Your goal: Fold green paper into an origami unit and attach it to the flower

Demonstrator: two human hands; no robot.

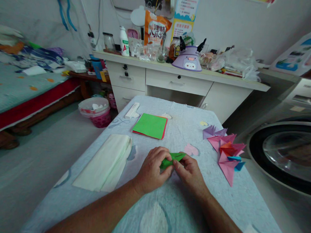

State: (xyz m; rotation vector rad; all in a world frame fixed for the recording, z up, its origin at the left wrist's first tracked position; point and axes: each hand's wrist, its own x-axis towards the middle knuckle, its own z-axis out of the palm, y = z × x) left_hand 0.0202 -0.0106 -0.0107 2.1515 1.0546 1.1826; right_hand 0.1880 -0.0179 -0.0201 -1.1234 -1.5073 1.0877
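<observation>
Between both hands is a small folded piece of green paper [172,158], held just above the cloth-covered table. My left hand [154,167] grips its left end, fingers curled over it and thumb underneath. At the right end, my right hand [190,169] pinches the paper between thumb and fingers. A stack of square coloured paper [150,125], green on top with red showing below, lies just beyond the hands. To the right sits a cluster of folded paper shapes [228,151] in purple, pink, orange and blue.
A pale folded sheet [106,162] lies left of my hands on the table [193,198]. A small white box [132,110] sits at the far left corner. Behind stand a cluttered white desk [178,83], a waste bin [95,110], and a washing machine [299,113] at right.
</observation>
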